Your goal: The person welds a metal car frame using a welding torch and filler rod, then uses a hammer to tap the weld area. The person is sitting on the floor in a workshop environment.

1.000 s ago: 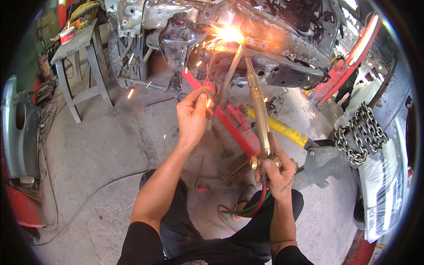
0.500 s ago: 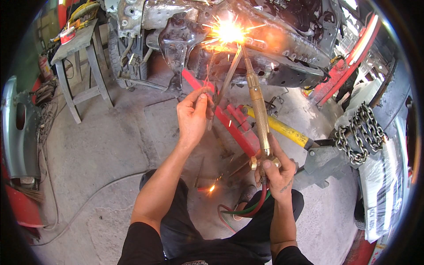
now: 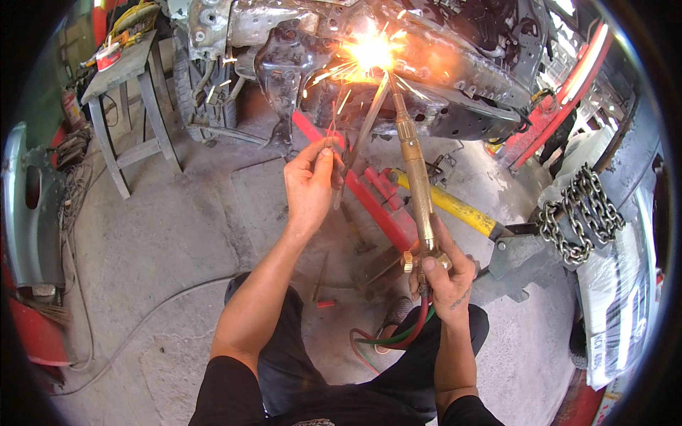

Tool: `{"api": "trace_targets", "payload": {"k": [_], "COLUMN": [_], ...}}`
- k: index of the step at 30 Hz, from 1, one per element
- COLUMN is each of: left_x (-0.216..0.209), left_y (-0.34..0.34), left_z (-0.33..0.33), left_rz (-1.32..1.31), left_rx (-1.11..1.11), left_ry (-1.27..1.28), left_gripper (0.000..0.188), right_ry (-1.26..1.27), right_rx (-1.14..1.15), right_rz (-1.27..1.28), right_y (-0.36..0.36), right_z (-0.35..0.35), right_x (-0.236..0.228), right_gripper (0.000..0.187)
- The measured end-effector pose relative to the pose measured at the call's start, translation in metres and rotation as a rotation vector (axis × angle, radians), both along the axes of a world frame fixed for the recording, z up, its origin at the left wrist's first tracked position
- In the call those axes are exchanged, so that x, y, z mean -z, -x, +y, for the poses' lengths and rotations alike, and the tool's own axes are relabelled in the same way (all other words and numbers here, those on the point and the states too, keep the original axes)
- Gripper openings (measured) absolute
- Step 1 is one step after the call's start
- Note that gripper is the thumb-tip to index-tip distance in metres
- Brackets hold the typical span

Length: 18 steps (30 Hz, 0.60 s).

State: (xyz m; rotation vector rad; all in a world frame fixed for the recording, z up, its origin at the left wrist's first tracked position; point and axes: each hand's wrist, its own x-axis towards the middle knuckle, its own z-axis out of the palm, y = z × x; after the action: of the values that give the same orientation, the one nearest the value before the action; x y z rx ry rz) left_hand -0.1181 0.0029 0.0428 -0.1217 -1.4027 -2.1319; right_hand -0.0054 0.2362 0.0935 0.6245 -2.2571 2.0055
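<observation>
My right hand is wrapped round the lower end of a brass gas torch, beside its valve knobs. The torch tip points up and away into a bright burst of flame and sparks on the dark metal car frame. In my left hand a thin reddish wire rod is pinched between thumb and fingers. A grey metal strip slants from beside that hand up to the glare; whether my fingers also grip it I cannot tell. The glare hides the torch tip's contact point.
Red and green hoses hang from the torch near my knees. A yellow bar and a red steel beam lie below the frame. At right a chain is coiled; at left stands a bench. A cable crosses the floor.
The sparks spray in a different pattern, now more down and to the left. The glowing spark near the floor between my legs has gone. Both hands stay nearly still.
</observation>
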Motion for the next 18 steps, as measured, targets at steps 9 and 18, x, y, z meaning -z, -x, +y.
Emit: {"api": "trace_targets", "payload": {"k": [9,18], "left_x": [-0.002,0.0], "left_y": [-0.008,-0.031], "left_z": [0.003,0.005], "left_rz": [0.008,0.006], "left_rx": [0.011,0.209], "left_ry": [0.014,-0.077], "left_gripper": [0.025,0.029], "right_ry": [-0.002,0.033], "right_rx": [0.044,-0.046], "right_rz": [0.049,0.04], "right_y": [0.001,-0.008], "right_z": [-0.003,-0.001], "right_x": [0.004,0.022], "right_gripper": [0.063,0.077]}}
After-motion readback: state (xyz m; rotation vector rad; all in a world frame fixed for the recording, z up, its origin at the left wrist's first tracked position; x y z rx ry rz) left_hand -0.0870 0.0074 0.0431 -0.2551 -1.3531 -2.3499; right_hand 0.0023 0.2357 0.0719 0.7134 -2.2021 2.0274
